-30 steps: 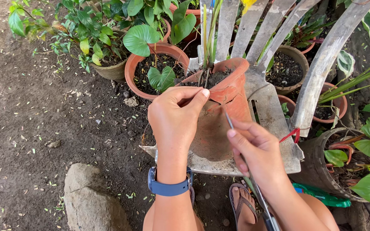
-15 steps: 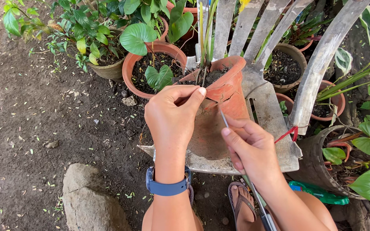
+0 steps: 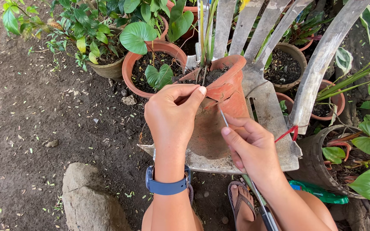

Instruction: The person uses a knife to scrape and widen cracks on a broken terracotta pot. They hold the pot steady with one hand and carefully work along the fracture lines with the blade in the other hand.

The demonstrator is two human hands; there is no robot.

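A broken white chair [image 3: 275, 115] carries a cracked clay pot [image 3: 219, 115], its mouth tilted up and away. The left hand [image 3: 172, 115] pinches the pot's near rim; the right hand [image 3: 251, 147] pinches a thin wire [image 3: 223, 116] that points up-left against the pot's wall.

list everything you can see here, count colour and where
cracked clay pot: 1, terracotta, on the chair seat, centre
wire: 1, thin grey, held against the pot
plastic chair: 1, weathered grey-white, centre right
potted leafy plant: 1, terracotta pot, behind the left hand
rock: 1, grey, bottom left
green bottle: 1, lying bottom right
sandal: 1, on the foot, bottom centre
wristband: 1, blue, left wrist
left hand: on the pot's side
right hand: pinching the wire
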